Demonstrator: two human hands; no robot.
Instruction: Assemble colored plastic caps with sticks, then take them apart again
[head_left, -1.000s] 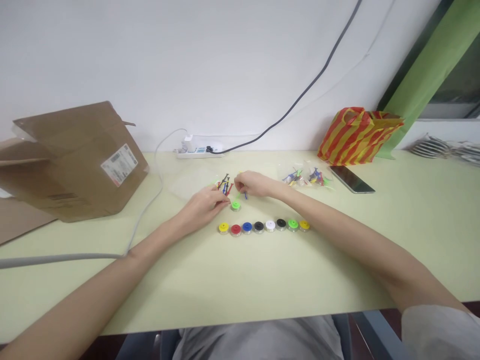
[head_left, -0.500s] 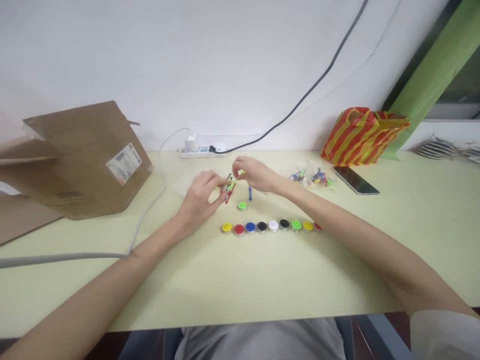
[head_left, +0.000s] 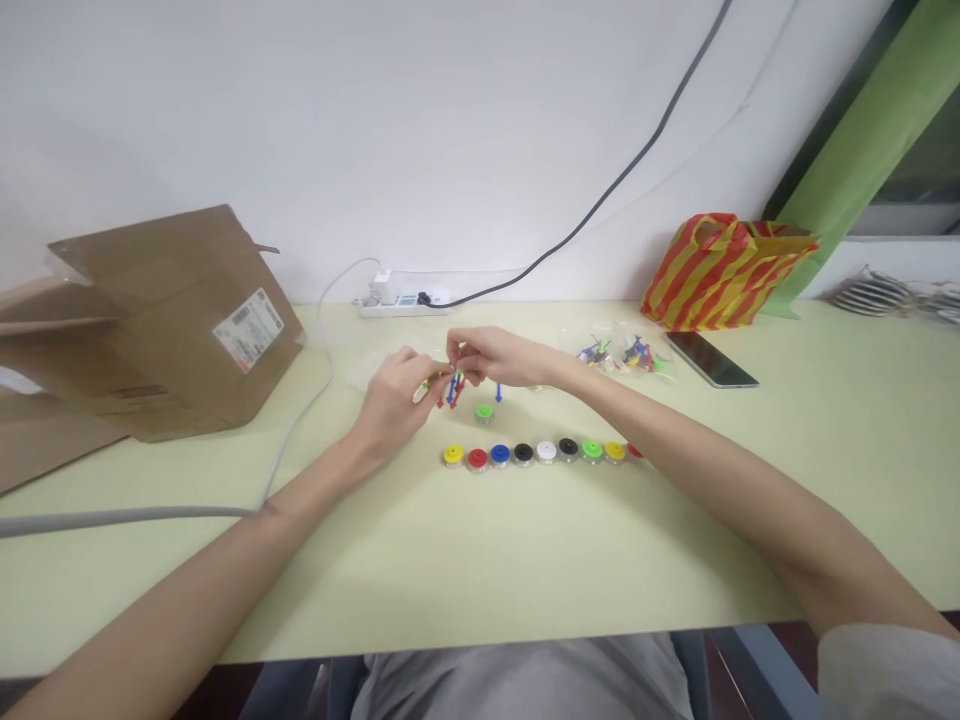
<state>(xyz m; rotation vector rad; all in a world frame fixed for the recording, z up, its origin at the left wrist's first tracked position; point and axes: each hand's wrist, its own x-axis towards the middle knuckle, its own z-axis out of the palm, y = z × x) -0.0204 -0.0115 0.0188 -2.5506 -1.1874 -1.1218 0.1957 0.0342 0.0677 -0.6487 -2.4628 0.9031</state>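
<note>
A bunch of small coloured plastic arrow-tipped pieces (head_left: 454, 391), red, blue and green, is pinched in my left hand (head_left: 401, 392), tips pointing down. My right hand (head_left: 487, 356) meets it from the other side, thumb and fingers closed at the top of the bunch; exactly which piece they grip is hidden. Below the right hand a blue arrow piece (head_left: 499, 393) stands upright. Nearer me sits a single small round clear container with a green top (head_left: 484, 412). In front runs a row of several like it, including yellow (head_left: 453, 454), red (head_left: 478, 459) and white (head_left: 547, 451).
Clear bags of coloured pieces (head_left: 622, 352) lie beyond my right forearm, near a phone (head_left: 712, 360) and a striped bag (head_left: 731, 272). A cardboard box (head_left: 180, 320) stands left, with a grey cable (head_left: 296, 420) beside it. A power strip (head_left: 405, 303) lies against the wall.
My right hand has moved left and slightly down, so its fingers now meet the bunch in my left hand. The row of round containers has stayed put.
</note>
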